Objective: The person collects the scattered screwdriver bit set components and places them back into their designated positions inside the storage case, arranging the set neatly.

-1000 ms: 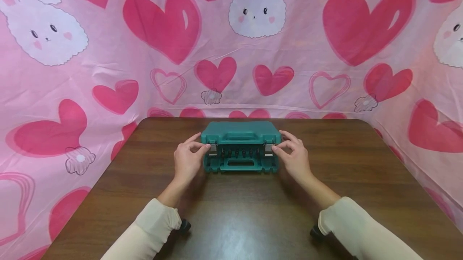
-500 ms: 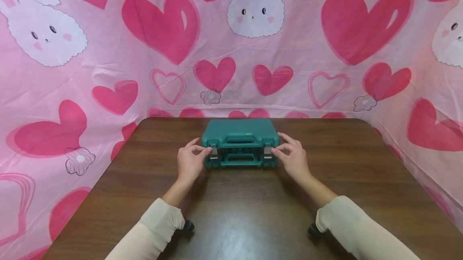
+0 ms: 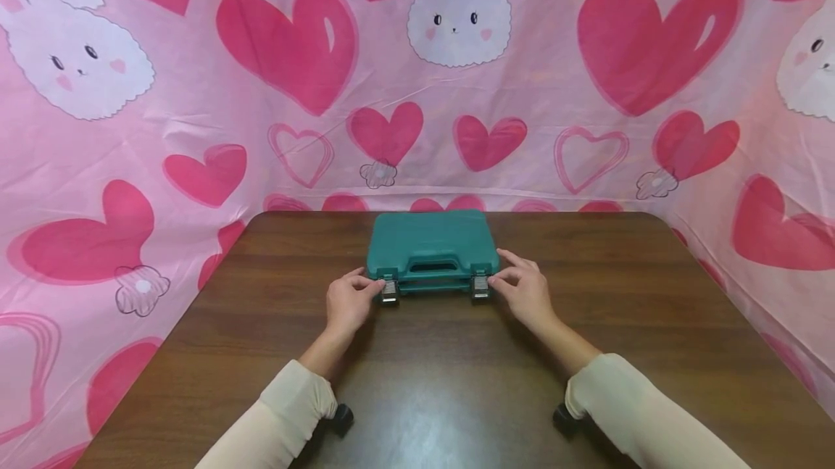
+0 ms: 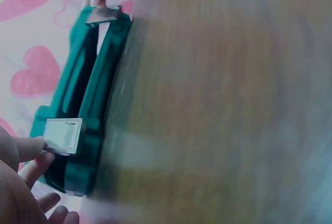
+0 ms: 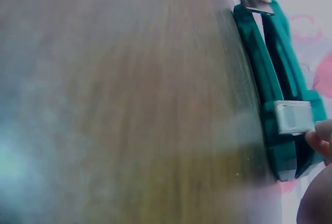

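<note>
A green plastic carrying case lies flat near the far edge of the table, its handle side toward me. Its lid is almost down, with a narrow gap along the front between lid and base. My left hand pinches the lid's front left corner at the metal latch, thumb on the latch and a finger close by it. At the front right corner, my right hand pinches the lid likewise at the other latch. Both latches hang over the gap. The case's contents are hidden.
The brown wooden table stretches from the case toward me. Pink cloth with hearts and rabbits hangs behind it and on both sides. Dark round pieces sit beneath the sleeves at both wrists.
The lid has come down from half raised to nearly closed, covering the row of dark items inside. Both hands have moved down with it, keeping hold at the latches.
</note>
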